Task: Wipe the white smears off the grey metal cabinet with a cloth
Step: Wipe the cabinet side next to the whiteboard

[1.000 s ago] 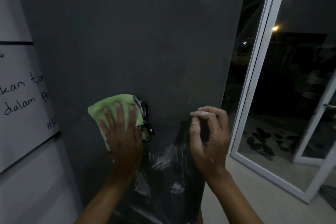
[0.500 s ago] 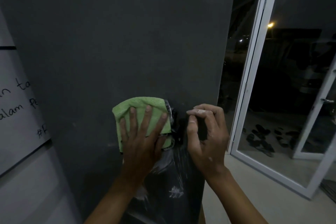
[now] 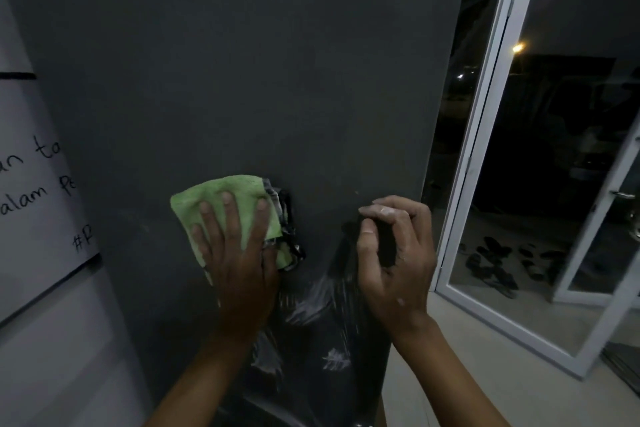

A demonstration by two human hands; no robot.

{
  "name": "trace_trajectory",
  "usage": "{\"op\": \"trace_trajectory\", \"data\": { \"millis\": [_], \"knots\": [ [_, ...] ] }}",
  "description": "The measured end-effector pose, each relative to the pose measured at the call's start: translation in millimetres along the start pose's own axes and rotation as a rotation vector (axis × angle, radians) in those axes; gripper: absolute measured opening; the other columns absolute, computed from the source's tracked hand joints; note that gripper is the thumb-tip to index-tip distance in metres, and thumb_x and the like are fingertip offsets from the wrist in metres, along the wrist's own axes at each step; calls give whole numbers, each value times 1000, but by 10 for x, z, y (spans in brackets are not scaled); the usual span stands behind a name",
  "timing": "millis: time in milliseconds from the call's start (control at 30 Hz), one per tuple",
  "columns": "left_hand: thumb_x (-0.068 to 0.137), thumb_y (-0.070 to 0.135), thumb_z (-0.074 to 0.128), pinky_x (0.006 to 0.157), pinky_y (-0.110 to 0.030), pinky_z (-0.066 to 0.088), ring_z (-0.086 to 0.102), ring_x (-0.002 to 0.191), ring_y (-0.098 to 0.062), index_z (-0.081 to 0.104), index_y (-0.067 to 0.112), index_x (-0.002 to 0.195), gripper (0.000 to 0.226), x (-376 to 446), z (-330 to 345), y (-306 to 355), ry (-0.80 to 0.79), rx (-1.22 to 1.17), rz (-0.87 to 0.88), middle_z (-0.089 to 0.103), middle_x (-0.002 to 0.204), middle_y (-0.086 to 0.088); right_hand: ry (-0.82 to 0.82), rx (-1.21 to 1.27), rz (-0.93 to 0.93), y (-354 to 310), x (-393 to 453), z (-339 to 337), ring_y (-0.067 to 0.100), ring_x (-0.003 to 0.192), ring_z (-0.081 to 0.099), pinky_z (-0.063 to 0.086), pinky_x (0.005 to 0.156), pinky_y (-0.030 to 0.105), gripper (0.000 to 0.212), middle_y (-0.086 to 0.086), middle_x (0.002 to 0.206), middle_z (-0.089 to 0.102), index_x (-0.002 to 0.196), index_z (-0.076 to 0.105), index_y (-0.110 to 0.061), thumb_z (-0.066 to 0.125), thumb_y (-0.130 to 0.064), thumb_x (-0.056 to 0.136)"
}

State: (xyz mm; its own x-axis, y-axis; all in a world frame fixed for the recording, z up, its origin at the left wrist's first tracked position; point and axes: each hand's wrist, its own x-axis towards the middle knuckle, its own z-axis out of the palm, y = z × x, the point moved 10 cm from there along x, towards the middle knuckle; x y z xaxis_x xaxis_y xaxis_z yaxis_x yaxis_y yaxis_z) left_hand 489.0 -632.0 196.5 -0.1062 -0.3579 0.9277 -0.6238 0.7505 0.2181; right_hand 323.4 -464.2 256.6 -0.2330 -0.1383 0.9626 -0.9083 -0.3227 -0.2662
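The grey metal cabinet fills the middle of the view. My left hand lies flat with straight fingers on a green cloth and presses it against the cabinet face. A black-and-white patterned part of the cloth sticks out at its right edge. White smears streak the glossy lower panel below and between my hands, with more of these marks lower down. My right hand is to the right of the cloth, its fingers curled and their whitish tips against the cabinet, with nothing visibly held.
A whiteboard with handwriting hangs on the wall at the left. To the right is a white-framed glass door, dark outside, with sandals on the floor beyond it. Pale floor tiles lie at the lower right.
My left hand slid the cloth right toward my right hand, then back left across the cabinet. My right hand stayed in place with its fingers curled.
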Motion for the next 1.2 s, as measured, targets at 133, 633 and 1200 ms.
{"op": "trace_trajectory", "data": {
  "millis": [133, 633, 1200],
  "knots": [
    [113, 36, 27, 127, -65, 2, 2, 158, -50, 19, 32, 167, 55, 22, 51, 257, -8, -21, 16, 10, 175, -13, 9, -25, 1, -5, 13, 10, 20, 114, 57, 53, 90, 46, 19, 5, 120, 56, 111, 71, -5, 62, -15, 97],
    [112, 30, 30, 124, -71, 4, 5, 159, -49, 33, 28, 162, 50, 66, 83, 614, -9, -104, 95, 20, 173, -8, 166, -64, 38, 97, -101, -360, 21, 135, 46, 41, 111, 40, 38, 8, 138, 47, 133, 55, -10, 59, -21, 97],
    [112, 41, 28, 128, -62, 3, 7, 160, -42, 17, 35, 167, 56, -64, -30, -233, -107, 66, 332, 10, 176, -1, 47, -105, -62, -249, -166, 93, 18, 137, 47, 38, 111, 37, 33, 7, 137, 53, 126, 67, -9, 56, -30, 103]
  ]
}}
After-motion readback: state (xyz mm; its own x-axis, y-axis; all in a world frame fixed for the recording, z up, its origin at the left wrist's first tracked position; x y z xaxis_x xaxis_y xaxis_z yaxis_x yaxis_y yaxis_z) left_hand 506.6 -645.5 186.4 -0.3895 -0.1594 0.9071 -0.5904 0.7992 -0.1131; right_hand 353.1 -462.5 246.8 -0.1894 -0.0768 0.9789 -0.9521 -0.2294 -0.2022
